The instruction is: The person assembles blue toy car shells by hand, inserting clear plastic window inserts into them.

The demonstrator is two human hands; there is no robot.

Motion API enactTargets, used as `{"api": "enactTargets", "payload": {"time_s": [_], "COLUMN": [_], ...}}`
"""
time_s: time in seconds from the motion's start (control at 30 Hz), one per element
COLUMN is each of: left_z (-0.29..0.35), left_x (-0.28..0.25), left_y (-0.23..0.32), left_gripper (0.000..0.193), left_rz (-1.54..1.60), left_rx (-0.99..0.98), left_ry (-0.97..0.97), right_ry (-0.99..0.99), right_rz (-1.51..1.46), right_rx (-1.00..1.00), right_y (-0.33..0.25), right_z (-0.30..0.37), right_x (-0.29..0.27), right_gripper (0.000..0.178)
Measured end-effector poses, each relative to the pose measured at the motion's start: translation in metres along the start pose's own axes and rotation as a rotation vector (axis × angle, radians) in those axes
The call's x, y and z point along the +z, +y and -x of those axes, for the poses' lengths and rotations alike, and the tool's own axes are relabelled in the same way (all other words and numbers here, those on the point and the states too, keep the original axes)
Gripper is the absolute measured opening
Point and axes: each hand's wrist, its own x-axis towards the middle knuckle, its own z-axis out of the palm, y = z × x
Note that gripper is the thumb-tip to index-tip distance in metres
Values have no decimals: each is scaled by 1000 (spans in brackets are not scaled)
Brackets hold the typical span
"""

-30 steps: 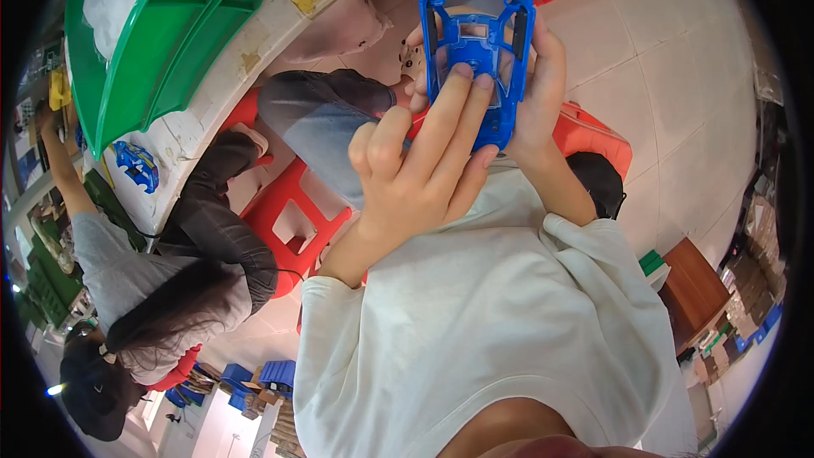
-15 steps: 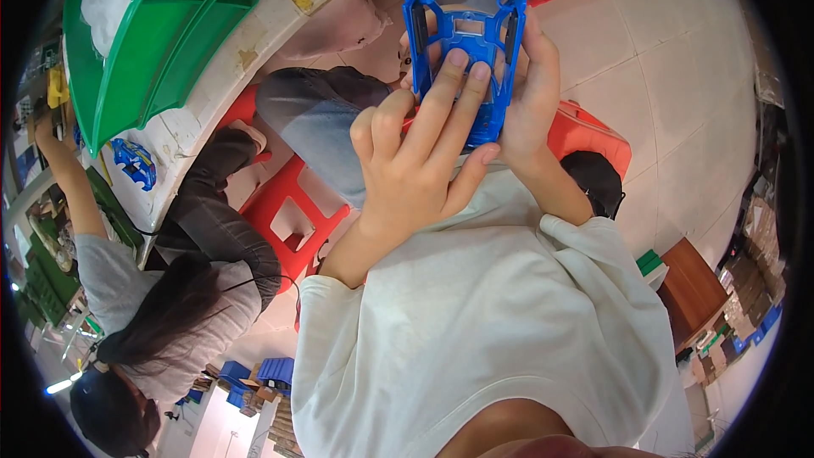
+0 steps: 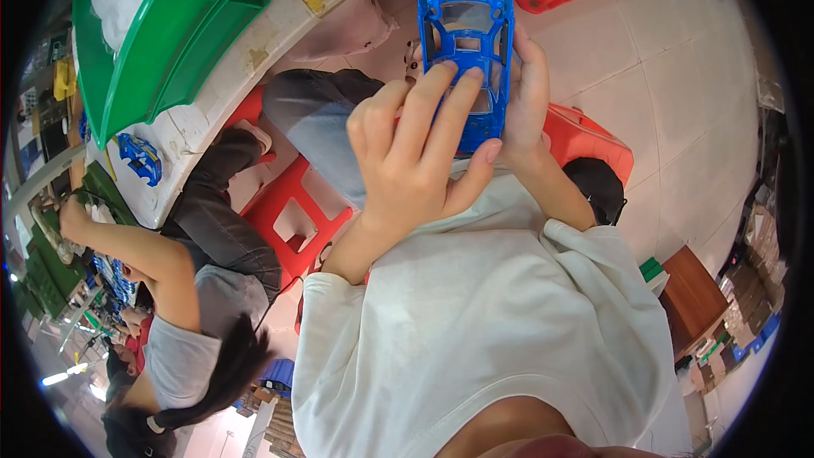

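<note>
1. Blue car shell: being held up over the floor between both hands, hollow inner side facing the camera.
2. Right hand: gripping the shell along its right edge; most of its fingers are hiding behind it, so can't tell how tight.
3. Left hand: lying over the shell's lower left, index and middle fingertips resting on the inner frame. Thumb is standing off near the bottom end; nothing is being clenched.
4. Drop risk: right hand seems to be doing most of the carrying, so a hard off-centre push from the left fingertips could be tipping the shell loose.
5. Crack risk: pillars are looking thin; too much fingertip load could be bending or snapping one. Left hand is also covering the lower interior, so damage there could be going unseen.
6. Left of the shell: white table is carrying a green bin; a second blue car body is lying farther down.
7. Below-left of the shell: red stool is standing, co-worker sitting beyond.
</note>
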Motion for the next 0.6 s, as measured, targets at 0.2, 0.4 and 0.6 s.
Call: {"api": "enactTargets", "payload": {"time_s": [0.2,0.4,0.6], "left_z": [-2,3,5], "left_x": [2,0,-2], "left_y": [1,3,1], "left_gripper": [50,56,55], "left_rz": [-35,-147,-111], "left_rx": [-51,-72,-71], "left_ry": [-36,-106,-70], "right_ry": [-23,-9,-15], "right_rz": [0,17,19], "right_rx": [54,78,75], "right_y": [-3,4,5], "right_z": [8,7,12], "right_x": [10,8,17], "right_gripper": [48,47,45]}}
